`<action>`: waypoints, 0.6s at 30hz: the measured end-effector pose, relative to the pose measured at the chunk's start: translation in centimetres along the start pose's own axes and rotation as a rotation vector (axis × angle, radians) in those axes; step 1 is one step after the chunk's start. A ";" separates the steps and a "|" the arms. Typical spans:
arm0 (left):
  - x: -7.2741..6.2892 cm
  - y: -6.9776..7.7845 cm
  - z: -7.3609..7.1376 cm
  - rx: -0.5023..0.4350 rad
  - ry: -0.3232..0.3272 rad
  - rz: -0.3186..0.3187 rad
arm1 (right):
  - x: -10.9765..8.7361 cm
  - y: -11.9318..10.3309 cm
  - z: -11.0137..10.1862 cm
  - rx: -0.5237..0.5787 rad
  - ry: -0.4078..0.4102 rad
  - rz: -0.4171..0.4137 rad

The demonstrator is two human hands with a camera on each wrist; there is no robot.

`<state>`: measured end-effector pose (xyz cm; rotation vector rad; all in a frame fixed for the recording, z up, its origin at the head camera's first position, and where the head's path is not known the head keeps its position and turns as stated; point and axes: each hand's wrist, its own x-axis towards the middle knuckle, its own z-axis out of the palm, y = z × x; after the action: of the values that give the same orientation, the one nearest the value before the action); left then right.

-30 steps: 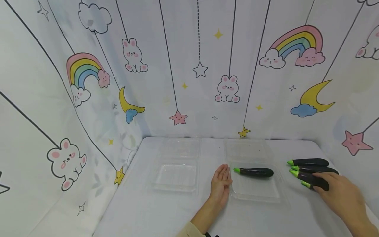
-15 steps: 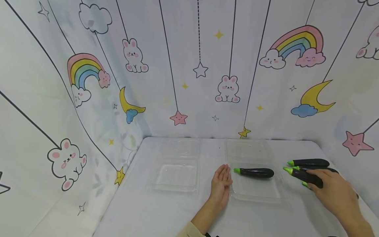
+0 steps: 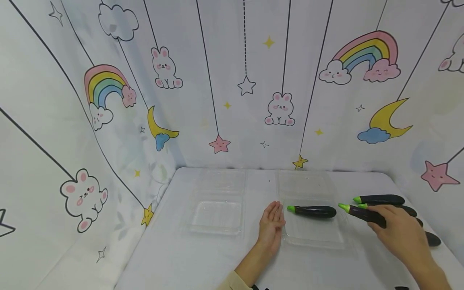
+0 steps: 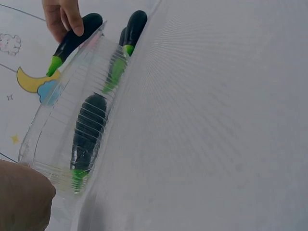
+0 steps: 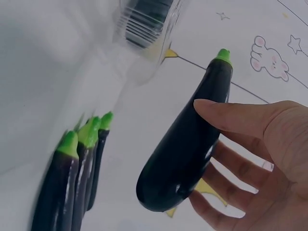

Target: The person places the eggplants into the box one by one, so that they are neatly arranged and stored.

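My right hand [image 3: 403, 233] grips a dark purple eggplant [image 3: 363, 215] with a bright green stem. In the right wrist view the thumb lies along one side of this eggplant [image 5: 180, 144] and the fingers along the other. It is held above the table, its stem end near the right edge of a clear plastic box [image 3: 311, 241]. Inside that box lies another eggplant [image 3: 313, 212], stem to the left. My left hand [image 3: 270, 225], fingers straight, rests against the box's left side. Through the clear wall, the left wrist view shows the boxed eggplant [image 4: 88, 130].
Several more eggplants lie at the right of the table, among them a rear eggplant [image 3: 382, 199] and a front eggplant [image 3: 433, 239] partly behind my right hand. To the left stands a second clear box [image 3: 215, 230]. A patterned cloth [image 3: 224, 60] hangs behind the table.
My right hand has lifted the eggplant from the group and carried it left toward the box. The left hand stays at the box's side.
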<state>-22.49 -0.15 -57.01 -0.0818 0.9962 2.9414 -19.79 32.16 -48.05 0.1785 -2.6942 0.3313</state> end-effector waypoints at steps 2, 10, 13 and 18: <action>0.0 0.0 0.0 -0.001 0.002 0.001 | 0.1 -0.2 0.0 0.006 0.004 -0.009; 0.0 0.0 0.0 0.000 0.012 -0.002 | 0.3 -1.5 -0.1 0.006 -0.003 -0.035; 0.1 0.0 0.0 -0.004 0.023 -0.007 | 0.3 -1.9 -0.2 0.008 0.013 -0.061; 0.0 0.0 0.0 0.004 0.024 -0.008 | 0.4 -2.4 -0.3 0.009 0.039 -0.091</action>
<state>-22.54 -0.13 -56.98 -0.1207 1.0025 2.9376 -19.61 29.89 -47.08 0.2935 -2.6367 0.3165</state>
